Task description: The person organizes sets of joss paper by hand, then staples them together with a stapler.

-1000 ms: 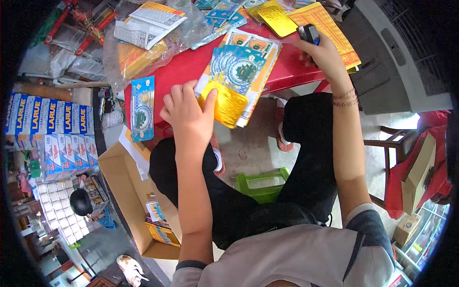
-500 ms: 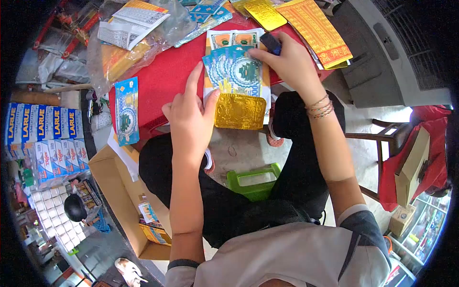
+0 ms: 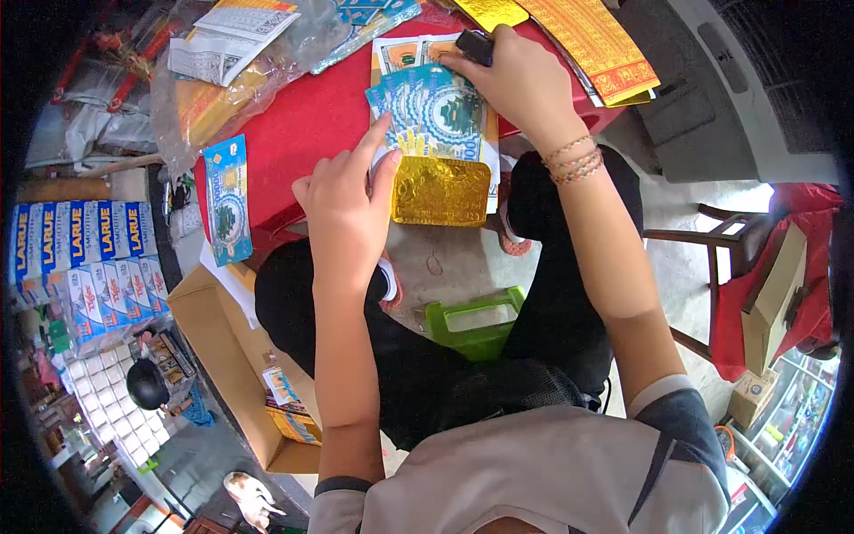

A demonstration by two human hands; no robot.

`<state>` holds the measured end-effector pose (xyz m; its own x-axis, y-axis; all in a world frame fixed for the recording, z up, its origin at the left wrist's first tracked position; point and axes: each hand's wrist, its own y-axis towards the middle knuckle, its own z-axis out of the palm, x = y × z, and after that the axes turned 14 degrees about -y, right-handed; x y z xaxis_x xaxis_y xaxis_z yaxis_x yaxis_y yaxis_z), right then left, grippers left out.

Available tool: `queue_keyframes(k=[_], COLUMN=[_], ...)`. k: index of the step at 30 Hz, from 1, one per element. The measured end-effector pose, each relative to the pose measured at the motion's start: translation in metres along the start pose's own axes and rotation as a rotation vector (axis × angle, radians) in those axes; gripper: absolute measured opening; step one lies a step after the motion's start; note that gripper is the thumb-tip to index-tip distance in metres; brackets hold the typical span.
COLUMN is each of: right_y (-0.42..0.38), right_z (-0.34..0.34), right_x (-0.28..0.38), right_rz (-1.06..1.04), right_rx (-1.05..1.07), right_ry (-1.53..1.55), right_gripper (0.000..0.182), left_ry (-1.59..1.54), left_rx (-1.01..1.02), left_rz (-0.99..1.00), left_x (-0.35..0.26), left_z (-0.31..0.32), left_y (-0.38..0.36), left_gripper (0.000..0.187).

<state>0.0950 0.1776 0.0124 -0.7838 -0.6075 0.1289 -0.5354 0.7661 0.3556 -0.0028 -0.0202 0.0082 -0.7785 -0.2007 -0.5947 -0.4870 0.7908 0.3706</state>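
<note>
My right hand (image 3: 527, 84) grips a small black stapler-like tool (image 3: 475, 46) at the upper right of a layered paper bundle. On top of the bundle lie fanned blue printed notes (image 3: 440, 111), above orange-and-white notes (image 3: 409, 55) on white paper. A shiny gold embossed sheet (image 3: 441, 191) covers the lower end and juts past the table edge. My left hand (image 3: 347, 200) rests at the bundle's left side. Its index finger reaches onto the blue notes and its thumb touches near the gold sheet's upper left corner; the other fingers are bent.
On the red table (image 3: 294, 116) lie a single blue note (image 3: 228, 200), a plastic bag (image 3: 191, 116) of papers and an orange-gold stack (image 3: 592, 49). A cardboard box (image 3: 209, 325) stands at left. Below are a green plastic stool (image 3: 476, 325) and, at right, a chair (image 3: 694, 245).
The view has shifted a little, so the bundle sits slightly higher. My left index finger has come from beside the bundle onto the blue notes. My right hand still holds the black tool at the top corner.
</note>
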Motion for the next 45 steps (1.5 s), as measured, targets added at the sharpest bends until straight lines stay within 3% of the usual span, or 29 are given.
queue_keyframes(k=[9, 11, 15, 18, 20, 21, 22, 24, 27, 29, 31, 34, 37, 38, 40, 41, 43, 45], right_y=[0.005, 0.003, 0.005, 0.006, 0.000, -0.003, -0.009, -0.037, -0.087, -0.115, -0.129, -0.122, -0.113, -0.113, -0.114, -0.114, -0.115, -0.115], right_z=[0.002, -0.010, 0.004, 0.000, -0.008, 0.011, -0.004, -0.038, -0.043, -0.031, -0.019, -0.012, -0.014, -0.014, -0.013, -0.014, -0.015, -0.010], right_x=[-0.008, 0.001, -0.006, -0.018, -0.029, -0.048, -0.048, -0.046, -0.038, -0.031, -0.021, -0.008, -0.009, -0.010, -0.010, -0.010, -0.010, -0.014], right_rz=[-0.006, 0.013, -0.068, -0.042, -0.013, -0.127, -0.131, -0.004, 0.152, 0.244, 0.346, 0.436, 0.411, 0.402, 0.429, 0.426, 0.442, 0.413], right_rx=[0.069, 0.159, 0.069, 0.143, 0.079, -0.228, -0.227, 0.064, 0.237, 0.354, 0.421, 0.349, 0.344, 0.342, 0.365, 0.363, 0.354, 0.359], right_ry=[0.078, 0.017, -0.059, 0.058, 0.267, 0.144, 0.142, 0.506, 0.665, 0.825, 0.970, 1.121, 1.130, 1.131, 1.205, 1.210, 1.228, 1.202], right_gripper=[0.057, 0.070, 0.073, 0.071, 0.067, 0.059, 0.059, 0.052, 0.042, 0.043, 0.046, 0.035, 0.027, 0.027, 0.021, 0.021, 0.020, 0.019], left_ry=[0.012, 0.006, 0.019, -0.001, -0.003, -0.006, -0.008, 0.077, 0.076, 0.028, -0.016, -0.053, -0.471, -0.470, -0.857, -0.852, -1.044, -1.113], left_rx=[0.043, 0.034, -0.007, 0.014, 0.016, 0.012, 0.010, 0.000, -0.048, -0.027, 0.002, -0.012, -0.002, -0.010, 0.076, 0.074, 0.151, 0.168], left_rz=[-0.056, -0.054, -0.078, -0.124, -0.116, -0.111, -0.114, -0.064, 0.022, -0.061, -0.147, -0.195, -0.410, -0.406, -0.537, -0.534, -0.488, -0.490], left_x=[-0.002, -0.001, 0.003, 0.001, 0.001, 0.002, 0.002, 0.002, 0.003, -0.005, -0.007, -0.002, 0.000, 0.001, 0.002, 0.000, -0.004, -0.004], left_z=[-0.003, -0.002, 0.001, 0.000, 0.000, 0.000, 0.000, 0.002, 0.005, 0.004, 0.005, 0.013, 0.009, 0.008, 0.005, 0.003, 0.000, -0.001], left_y=[-0.001, -0.001, -0.001, -0.002, -0.003, -0.003, -0.004, -0.006, -0.008, -0.009, -0.012, -0.014, -0.012, -0.011, -0.012, -0.014, -0.019, -0.020], left_gripper=[0.037, 0.039, 0.045, 0.046, 0.045, 0.045, 0.045, 0.044, 0.042, 0.040, 0.038, 0.036, 0.043, 0.043, 0.062, 0.062, 0.086, 0.090])
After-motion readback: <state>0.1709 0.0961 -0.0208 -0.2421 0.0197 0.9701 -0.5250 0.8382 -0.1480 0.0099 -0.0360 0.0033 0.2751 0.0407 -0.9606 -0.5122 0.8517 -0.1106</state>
